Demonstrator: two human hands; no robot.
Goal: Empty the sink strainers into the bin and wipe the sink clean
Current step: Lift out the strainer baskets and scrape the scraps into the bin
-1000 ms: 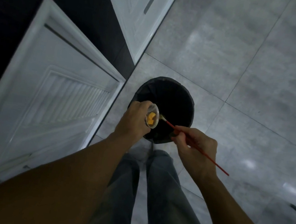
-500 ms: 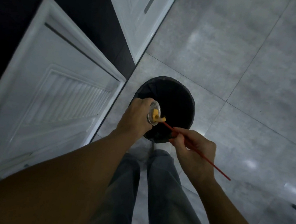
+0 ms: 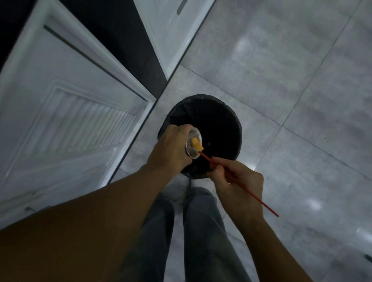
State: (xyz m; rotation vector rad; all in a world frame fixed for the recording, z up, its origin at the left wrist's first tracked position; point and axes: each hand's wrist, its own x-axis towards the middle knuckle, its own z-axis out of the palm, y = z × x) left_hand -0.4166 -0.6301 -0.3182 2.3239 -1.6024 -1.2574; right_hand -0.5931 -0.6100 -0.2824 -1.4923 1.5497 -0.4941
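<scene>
One strainer, one stick, one bin, two hands at frame centre.

The left hand (image 3: 171,149) grips the sink strainer (image 3: 193,143) tilted over the black bin (image 3: 234,128); the right hand (image 3: 237,185) pinches a red stick (image 3: 241,183), its tip touching a yellow scrap (image 3: 197,144). Two white cabinet doors (image 3: 61,110) stand at left, grey floor tiles (image 3: 329,88) at right, two trouser legs (image 3: 208,250) below.

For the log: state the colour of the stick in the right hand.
Red stick, right hand; head view.
</scene>
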